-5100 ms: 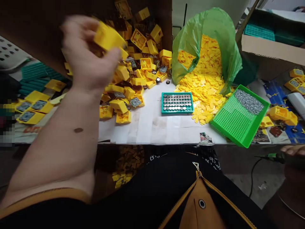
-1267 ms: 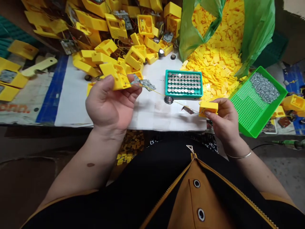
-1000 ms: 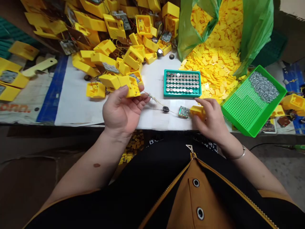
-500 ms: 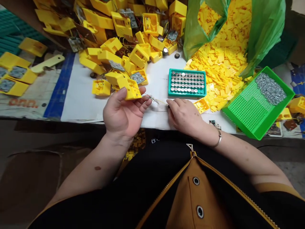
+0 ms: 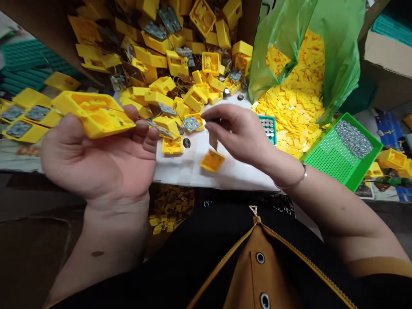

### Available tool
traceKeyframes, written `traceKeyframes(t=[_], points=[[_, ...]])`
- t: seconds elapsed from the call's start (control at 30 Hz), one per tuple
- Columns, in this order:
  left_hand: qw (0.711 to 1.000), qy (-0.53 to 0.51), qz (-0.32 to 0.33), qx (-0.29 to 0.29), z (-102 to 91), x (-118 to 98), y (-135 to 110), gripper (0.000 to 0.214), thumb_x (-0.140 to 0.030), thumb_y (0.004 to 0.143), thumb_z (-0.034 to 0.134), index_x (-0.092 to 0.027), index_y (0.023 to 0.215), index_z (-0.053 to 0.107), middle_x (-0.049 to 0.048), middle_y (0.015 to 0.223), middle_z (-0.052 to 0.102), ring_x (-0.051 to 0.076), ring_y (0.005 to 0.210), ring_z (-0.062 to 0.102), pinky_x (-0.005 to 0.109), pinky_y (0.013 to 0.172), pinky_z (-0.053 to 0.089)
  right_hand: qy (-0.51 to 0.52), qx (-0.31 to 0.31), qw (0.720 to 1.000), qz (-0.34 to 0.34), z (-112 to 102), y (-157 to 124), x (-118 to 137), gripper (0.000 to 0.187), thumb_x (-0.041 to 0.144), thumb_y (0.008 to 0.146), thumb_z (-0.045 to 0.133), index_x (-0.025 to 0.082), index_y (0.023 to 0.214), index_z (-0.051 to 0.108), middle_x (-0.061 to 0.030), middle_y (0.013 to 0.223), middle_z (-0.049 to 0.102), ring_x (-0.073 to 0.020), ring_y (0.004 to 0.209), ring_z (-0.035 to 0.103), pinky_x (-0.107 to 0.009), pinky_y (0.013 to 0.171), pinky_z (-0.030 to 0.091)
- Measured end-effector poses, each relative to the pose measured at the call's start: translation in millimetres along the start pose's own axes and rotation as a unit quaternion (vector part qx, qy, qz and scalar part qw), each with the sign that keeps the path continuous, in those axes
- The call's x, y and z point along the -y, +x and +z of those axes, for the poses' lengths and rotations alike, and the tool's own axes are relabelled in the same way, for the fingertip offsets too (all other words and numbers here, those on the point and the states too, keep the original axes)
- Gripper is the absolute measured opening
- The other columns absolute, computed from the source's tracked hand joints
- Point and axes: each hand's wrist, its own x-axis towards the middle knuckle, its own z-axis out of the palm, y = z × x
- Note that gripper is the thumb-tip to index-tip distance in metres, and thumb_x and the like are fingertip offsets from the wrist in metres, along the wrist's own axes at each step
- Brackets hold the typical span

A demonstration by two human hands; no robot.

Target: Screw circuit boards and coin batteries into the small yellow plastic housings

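Observation:
My left hand [image 5: 106, 165], palm up and close to the camera, grips a yellow plastic housing [image 5: 93, 112] between thumb and fingers. Its open side shows a round recess, and thin wires [image 5: 141, 123] run from it past my fingertips. My right hand [image 5: 241, 133] is over the white work surface, thumb and fingers pinched together. A flat greyish strip [image 5: 213, 140] shows just under those fingers, and below it a small yellow open piece [image 5: 212, 160] is smeared by motion. Whether that piece hangs from my right hand I cannot tell.
Yellow housings with circuit boards [image 5: 169, 19] are heaped at the back. A green bag [image 5: 343, 56] spills small yellow pieces [image 5: 299, 96]. Right of my hand are a teal tray [image 5: 274, 131] of button cells and a green basket [image 5: 328, 159] with screws [image 5: 354, 138].
My left hand has moved left and nearer the camera with the housing. My right hand has lifted and shifted left, and now partly covers the teal tray. The view has shifted too.

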Motion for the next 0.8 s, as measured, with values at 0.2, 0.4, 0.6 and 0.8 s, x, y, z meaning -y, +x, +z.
traceKeyframes(t=[0.2,0.4,0.6,0.8], points=[[0.997,0.016,-0.043,0.07,3.4,13.1,-12.3,0.035,-0.036,0.076,0.061,-0.026,0.109,0.062,0.0047,0.095,0.073,0.029,0.097,0.069,0.041,0.076,0.059,-0.005,-0.057,0.998,-0.013,4.1,5.2,-26.6,0.033,0.026,0.089,0.055,0.018,0.121,0.055,-0.0104,0.129,0.056,-0.0243,0.127,0.05,-0.046,0.109,0.042],[0.975,-0.018,-0.112,0.191,0.5,33.8,-24.4,0.051,-0.022,0.064,0.065,-0.025,0.115,0.06,0.0031,0.092,0.073,0.023,0.08,0.072,0.037,0.073,0.06,0.321,0.116,0.937,0.071,-11.8,-69.5,-18.2,0.056,0.027,0.078,0.066,0.018,0.129,0.046,-0.0114,0.133,0.054,-0.0211,0.118,0.056,-0.038,0.097,0.052],[0.949,0.084,-0.187,0.242,4.9,58.1,-20.5,0.052,-0.027,0.066,0.075,-0.023,0.113,0.054,0.0034,0.097,0.072,0.019,0.081,0.071,0.031,0.077,0.057,0.408,0.129,0.864,0.266,-29.6,-120.8,-22.6,0.03,0.039,0.088,0.058,0.016,0.108,0.055,-0.0032,0.086,0.064,-0.0102,0.069,0.061,-0.026,0.065,0.054],[0.905,0.233,-0.219,0.28,-1.2,81.5,-25.3,0.058,-0.025,0.066,0.079,-0.021,0.116,0.051,0.0028,0.095,0.068,0.015,0.08,0.065,0.024,0.069,0.054,0.311,0.055,0.891,0.327,-38.0,-154.4,-32.0,0.035,0.045,0.086,0.06,0.015,0.104,0.062,-0.0031,0.086,0.062,-0.0075,0.058,0.053,-0.024,0.053,0.047]])
